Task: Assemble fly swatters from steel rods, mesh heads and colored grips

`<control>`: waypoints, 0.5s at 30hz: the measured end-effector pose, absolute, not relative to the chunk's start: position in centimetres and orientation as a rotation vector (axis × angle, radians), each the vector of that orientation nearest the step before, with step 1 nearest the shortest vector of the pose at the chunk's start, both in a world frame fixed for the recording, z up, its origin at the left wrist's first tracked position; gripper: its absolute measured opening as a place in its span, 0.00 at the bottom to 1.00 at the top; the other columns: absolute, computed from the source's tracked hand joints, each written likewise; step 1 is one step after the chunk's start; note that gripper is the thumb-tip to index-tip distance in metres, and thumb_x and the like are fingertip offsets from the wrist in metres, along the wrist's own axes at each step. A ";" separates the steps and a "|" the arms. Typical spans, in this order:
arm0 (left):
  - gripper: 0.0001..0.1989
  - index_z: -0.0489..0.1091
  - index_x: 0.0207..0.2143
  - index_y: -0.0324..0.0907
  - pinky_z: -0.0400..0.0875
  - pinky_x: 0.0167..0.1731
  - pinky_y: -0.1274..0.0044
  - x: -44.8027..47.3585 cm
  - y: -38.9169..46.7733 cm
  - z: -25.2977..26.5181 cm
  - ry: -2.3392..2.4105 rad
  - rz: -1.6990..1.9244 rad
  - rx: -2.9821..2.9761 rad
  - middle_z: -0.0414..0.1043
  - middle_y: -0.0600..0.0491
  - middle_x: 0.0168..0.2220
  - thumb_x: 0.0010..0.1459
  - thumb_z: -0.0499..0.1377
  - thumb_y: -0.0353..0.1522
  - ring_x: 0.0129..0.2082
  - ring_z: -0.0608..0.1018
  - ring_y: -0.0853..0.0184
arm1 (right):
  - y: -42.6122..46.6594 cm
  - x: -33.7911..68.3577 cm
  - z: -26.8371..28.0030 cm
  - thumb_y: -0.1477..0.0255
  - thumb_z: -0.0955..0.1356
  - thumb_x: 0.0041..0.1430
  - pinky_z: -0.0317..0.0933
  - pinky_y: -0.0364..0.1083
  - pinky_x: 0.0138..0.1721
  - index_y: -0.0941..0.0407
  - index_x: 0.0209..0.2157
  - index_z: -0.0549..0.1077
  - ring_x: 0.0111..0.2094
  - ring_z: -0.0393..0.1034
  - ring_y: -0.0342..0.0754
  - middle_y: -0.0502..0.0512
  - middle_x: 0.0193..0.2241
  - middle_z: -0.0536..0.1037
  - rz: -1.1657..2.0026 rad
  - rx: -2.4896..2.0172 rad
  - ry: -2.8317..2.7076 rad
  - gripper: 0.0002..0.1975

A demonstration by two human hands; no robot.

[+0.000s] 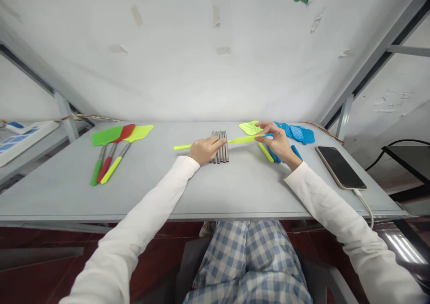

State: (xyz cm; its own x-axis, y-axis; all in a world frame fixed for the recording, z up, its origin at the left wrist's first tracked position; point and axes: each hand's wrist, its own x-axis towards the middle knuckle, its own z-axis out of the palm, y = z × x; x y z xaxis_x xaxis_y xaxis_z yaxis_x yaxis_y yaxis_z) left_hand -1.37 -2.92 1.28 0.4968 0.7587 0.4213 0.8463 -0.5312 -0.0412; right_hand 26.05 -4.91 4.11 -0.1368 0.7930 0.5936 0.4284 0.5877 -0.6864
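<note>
You are holding both hands over the middle of the table (pixel 161 196), in line with each other. Your left hand (pixel 205 150) is closing its grip around a lime handle (pixel 182 147), whose end is sticking out to the left of your fist. Your right hand (pixel 277 141) is pinching the far end of a lime swatter head (pixel 243 139), which is showing nearly edge-on and pointing its thin neck at your left fingers. Your left hand is covering the stretch between handle and head, so how they are joining cannot be told.

Just beside and partly under your left fingers, metal rods (pixel 222 155) are lying side by side. Behind your right hand, a lime mesh head (pixel 249 128) is resting, with blue mesh heads (pixel 298 132) spreading to its right. Nearer you, a loose lime handle (pixel 265 153) and blue handles (pixel 296 152) are lying partly behind that hand. Green, red and lime swatters (pixel 114 135) are overlapping well off to the left; a phone (pixel 341 166) is lying at the right.
</note>
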 end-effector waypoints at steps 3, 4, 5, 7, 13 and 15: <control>0.22 0.74 0.48 0.50 0.62 0.27 0.74 -1.4 -2.8 1.2 -1.415 -0.538 -2.469 0.77 0.48 0.36 0.67 0.42 0.40 0.32 0.77 0.64 | -5.6 26.3 4.0 0.71 0.67 0.59 0.53 0.60 0.53 0.54 0.21 0.72 0.53 0.64 0.56 0.55 0.46 0.76 0.089 -1.117 -1.971 0.13; 0.21 0.74 0.48 0.50 0.62 0.27 0.75 -1.4 -2.8 1.1 -1.432 -0.558 -2.467 0.78 0.49 0.37 0.67 0.42 0.39 0.32 0.77 0.65 | -5.8 26.2 3.8 0.72 0.65 0.61 0.52 0.59 0.53 0.53 0.20 0.73 0.52 0.64 0.56 0.55 0.46 0.77 -0.001 -1.147 -2.023 0.15; 0.21 0.74 0.49 0.50 0.61 0.26 0.75 -1.4 -2.8 1.1 -1.446 -0.583 -2.467 0.78 0.50 0.38 0.67 0.42 0.39 0.32 0.77 0.65 | -5.9 26.1 3.5 0.73 0.64 0.62 0.51 0.59 0.53 0.52 0.20 0.73 0.52 0.64 0.56 0.54 0.45 0.77 -0.069 -1.167 -2.067 0.16; 0.21 0.73 0.49 0.50 0.61 0.26 0.75 -1.5 -2.7 1.1 -1.460 -0.630 -2.467 0.79 0.51 0.39 0.67 0.42 0.38 0.33 0.78 0.66 | -6.1 26.0 3.0 0.74 0.61 0.64 0.50 0.58 0.53 0.51 0.22 0.75 0.52 0.64 0.55 0.53 0.46 0.77 -0.150 -1.183 -2.128 0.19; 0.21 0.75 0.45 0.49 0.62 0.27 0.75 -2.6 -2.4 0.9 -1.476 -0.715 -2.435 0.80 0.52 0.39 0.66 0.44 0.41 0.34 0.79 0.64 | -6.3 25.9 3.1 0.79 0.60 0.59 0.51 0.59 0.56 0.47 0.41 0.78 0.58 0.59 0.57 0.54 0.57 0.68 -0.142 -1.160 -2.147 0.19; 0.21 0.76 0.45 0.48 0.62 0.26 0.75 -2.9 -2.4 1.0 -1.475 -0.746 -2.413 0.80 0.52 0.37 0.66 0.44 0.41 0.34 0.79 0.65 | -6.4 25.6 3.2 0.75 0.61 0.60 0.55 0.59 0.55 0.47 0.54 0.70 0.57 0.60 0.57 0.57 0.59 0.66 -0.060 -1.211 -2.046 0.22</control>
